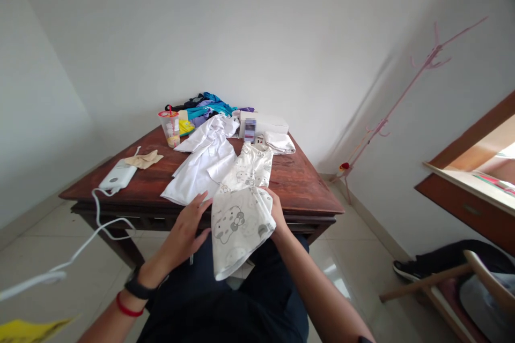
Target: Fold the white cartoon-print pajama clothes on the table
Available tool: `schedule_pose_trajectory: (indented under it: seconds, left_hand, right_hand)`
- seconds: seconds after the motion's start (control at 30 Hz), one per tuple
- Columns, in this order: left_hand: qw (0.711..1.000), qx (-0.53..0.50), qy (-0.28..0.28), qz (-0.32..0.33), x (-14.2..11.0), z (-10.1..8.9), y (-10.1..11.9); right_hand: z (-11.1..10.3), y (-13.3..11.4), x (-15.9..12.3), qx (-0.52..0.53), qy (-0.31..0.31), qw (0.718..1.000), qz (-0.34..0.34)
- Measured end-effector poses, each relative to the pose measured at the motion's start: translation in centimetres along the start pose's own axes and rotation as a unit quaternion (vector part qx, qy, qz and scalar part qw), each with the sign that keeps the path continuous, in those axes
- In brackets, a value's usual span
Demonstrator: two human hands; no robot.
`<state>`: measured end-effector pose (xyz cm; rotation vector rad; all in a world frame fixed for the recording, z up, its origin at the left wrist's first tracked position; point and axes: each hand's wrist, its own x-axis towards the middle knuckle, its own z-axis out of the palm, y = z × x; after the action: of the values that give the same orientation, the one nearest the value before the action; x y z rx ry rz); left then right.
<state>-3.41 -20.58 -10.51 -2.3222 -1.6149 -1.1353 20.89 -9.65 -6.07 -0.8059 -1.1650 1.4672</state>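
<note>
A cream garment with a grey cartoon-cat print (pixel 237 220) stretches from the middle of the table toward me, and its near end hangs over the front edge above my lap. My right hand (pixel 278 213) grips its right side at the table edge, the fingers partly hidden by the fabric. Just left of the garment, my left hand (pixel 187 236) is open, thumb and fingers apart, holding nothing. A white shirt (pixel 203 169) lies rumpled on the table beside the print cloth, slightly overlapping it. Farther back sits a folded whitish cloth (pixel 279 142).
On the wooden table (pixel 306 187) stand a plastic cup with a red straw (pixel 170 127) and a white box (pixel 267 122). Piled clothes (pixel 211 106) lie at the back. A white device (pixel 118 176) trails a cable at left. A pink coat stand (pixel 382 124) leans right.
</note>
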Motion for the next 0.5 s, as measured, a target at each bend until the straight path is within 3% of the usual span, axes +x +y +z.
schedule_pose_trajectory:
  seconds: [0.13, 0.23, 0.37, 0.5]
  left_hand:
    - [0.995, -0.062, 0.078, 0.031, 1.4, 3.0, 2.1]
    - [0.977, -0.185, 0.097, 0.037, 2.4, 3.6, 3.7]
    - [0.951, -0.292, 0.092, 0.049, 3.0, 1.9, 4.6]
    - [0.942, -0.325, 0.032, 0.081, 3.1, -0.5, 5.1]
  right_hand:
    - [0.8, -0.1, -0.5, 0.063, 0.001, 0.997, 0.050]
    - [0.3, -0.6, -1.2, 0.092, 0.000, 0.994, 0.055]
    - [-1.6, -1.6, -2.2, 0.112, -0.001, 0.992, 0.061]
    - [-3.4, -2.4, -3.9, 0.094, -0.034, 0.992, 0.073]
